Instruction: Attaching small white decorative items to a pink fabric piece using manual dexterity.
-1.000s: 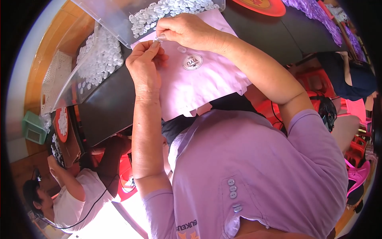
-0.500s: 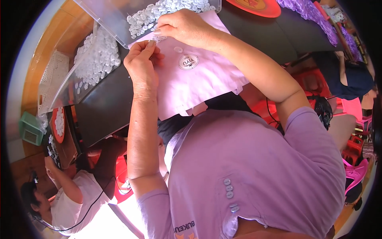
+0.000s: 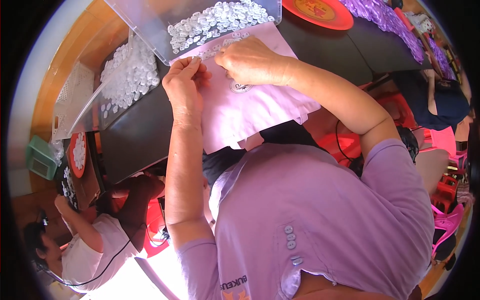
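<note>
A pink fabric bag (image 3: 235, 120) with a round printed emblem lies flat before me, its handles toward my body. My left hand (image 3: 184, 82) is at the bag's far left corner, thumb and forefinger pinched on a small translucent plastic piece. Just to the right, my right hand (image 3: 252, 62) is over the bag with its fingers curled together and partly covers the emblem. What those fingers hold, if anything, is hidden. Small translucent pieces (image 3: 212, 51) lie along the bag's far edge. Beyond it, a clear plastic bin (image 3: 142, 30) contains many more.
Left of the bag, another clear container (image 3: 82, 112) has a heap of white pieces (image 3: 127, 75). An orange-red plate (image 3: 337, 20) and shiny purple packets (image 3: 385, 25) are at the far right. A person in a white shirt (image 3: 97, 255) works at lower left, near a green basket (image 3: 42, 157).
My right hand has moved from the bin's near edge toward me and slightly right, over the bag's emblem. My left hand has shifted slightly right and nearer, still pinched.
</note>
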Demonstrator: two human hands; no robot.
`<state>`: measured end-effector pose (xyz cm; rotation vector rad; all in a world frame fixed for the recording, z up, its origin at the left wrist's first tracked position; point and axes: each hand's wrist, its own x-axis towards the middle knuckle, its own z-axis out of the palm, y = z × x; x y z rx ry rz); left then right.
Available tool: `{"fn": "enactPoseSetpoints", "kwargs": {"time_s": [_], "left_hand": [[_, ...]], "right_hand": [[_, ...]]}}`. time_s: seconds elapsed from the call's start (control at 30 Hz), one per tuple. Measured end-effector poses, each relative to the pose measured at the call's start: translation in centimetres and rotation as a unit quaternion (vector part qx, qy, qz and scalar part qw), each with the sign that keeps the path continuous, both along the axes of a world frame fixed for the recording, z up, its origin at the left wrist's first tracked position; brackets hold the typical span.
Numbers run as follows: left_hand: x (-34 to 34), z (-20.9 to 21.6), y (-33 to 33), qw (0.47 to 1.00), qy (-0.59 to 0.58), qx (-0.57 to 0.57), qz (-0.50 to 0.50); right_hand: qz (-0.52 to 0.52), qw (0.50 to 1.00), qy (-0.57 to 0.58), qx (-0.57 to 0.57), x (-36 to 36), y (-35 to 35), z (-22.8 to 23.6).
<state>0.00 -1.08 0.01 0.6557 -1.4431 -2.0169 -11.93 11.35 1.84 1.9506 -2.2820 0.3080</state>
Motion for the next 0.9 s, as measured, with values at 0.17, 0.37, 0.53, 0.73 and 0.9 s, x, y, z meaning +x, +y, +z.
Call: {"fn": "enactPoseSetpoints", "kwargs": {"time_s": [0.17,0.37,0.53,0.73,0.9], "left_hand": [[-0.2,0.2,0.4,1.0,0.014,-0.027,0.004],[-0.2,0.4,1.0,0.995,-0.011,-0.094,0.018],[-0.2,0.1,1.0,0.992,-0.009,-0.126,0.024],[-0.1,0.1,1.2,0.991,-0.01,-0.135,0.025],[-0.1,0.1,1.1,0.991,0.001,-0.134,0.004]], "right_hand": [[-0.011,0.934,-0.326,-0.148,-1.8,-1.1,0.1],[-0.075,0.772,-0.609,-0.168,-1.8,-1.8,1.5],[-0.06,0.738,-0.646,-0.186,-1.3,-1.8,0.8],[-0.039,0.747,-0.642,-0.165,-1.4,-2.0,0.8],[-0.025,0.749,-0.641,-0.164,-1.2,-2.1,0.4]]}}
